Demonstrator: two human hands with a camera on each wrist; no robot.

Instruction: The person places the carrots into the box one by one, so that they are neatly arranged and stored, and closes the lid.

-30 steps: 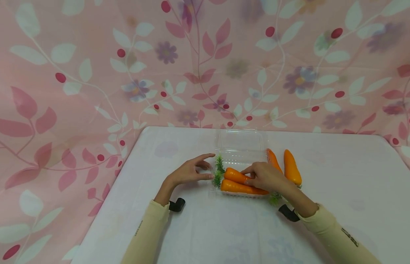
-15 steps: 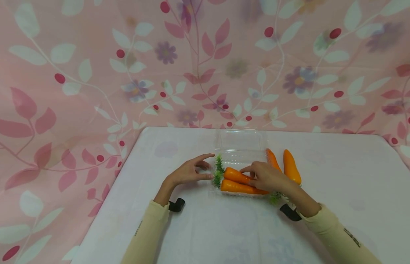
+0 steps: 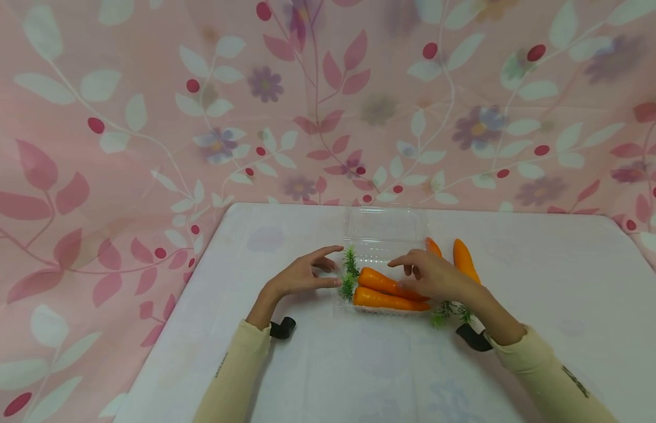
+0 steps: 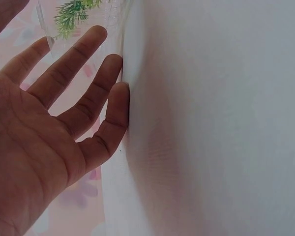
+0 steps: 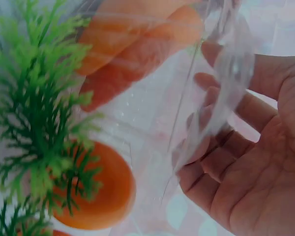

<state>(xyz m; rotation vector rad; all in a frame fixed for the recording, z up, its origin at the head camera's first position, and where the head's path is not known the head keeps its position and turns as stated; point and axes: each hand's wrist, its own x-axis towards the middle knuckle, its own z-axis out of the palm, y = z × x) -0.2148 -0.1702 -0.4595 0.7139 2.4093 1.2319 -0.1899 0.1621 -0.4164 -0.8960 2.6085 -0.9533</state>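
along the right side of the clear plastic clamshell box (image 3: 379, 256), a half-hidden carrot (image 3: 433, 246) shows only its orange tip, the rest covered by the right hand (image 3: 433, 277). a loose carrot (image 3: 467, 259) lies farther right of the box, its lower end lost behind the wrist. green fronds (image 3: 452, 311) poke out at the box's near right corner, partly under the arm. inside the box, the rear carrot (image 3: 374, 278) and the front carrot (image 3: 386, 298) lie side by side, with leafy tops (image 3: 350, 275) toward its left wall. the right thumb overlaps the rear carrot; whether it touches, i cannot tell. from the right wrist, clear plastic blurs across the fingers; from the left wrist, only a corner of the box shows and the thumb is cut off.

the left hand (image 3: 301, 275) stands at the box's left wall, thumb and fingers spread wide and gently bent, holding nothing. the right hand arches over the box from its right side, forefinger stretched out, other fingers loosely bent, thumb and forefinger well apart.

cream sleeves (image 3: 243, 358) reach in from the near side of the box. under it spreads a faintly printed white tablecloth (image 3: 354, 370); behind it hangs a pink floral backdrop (image 3: 148, 106).
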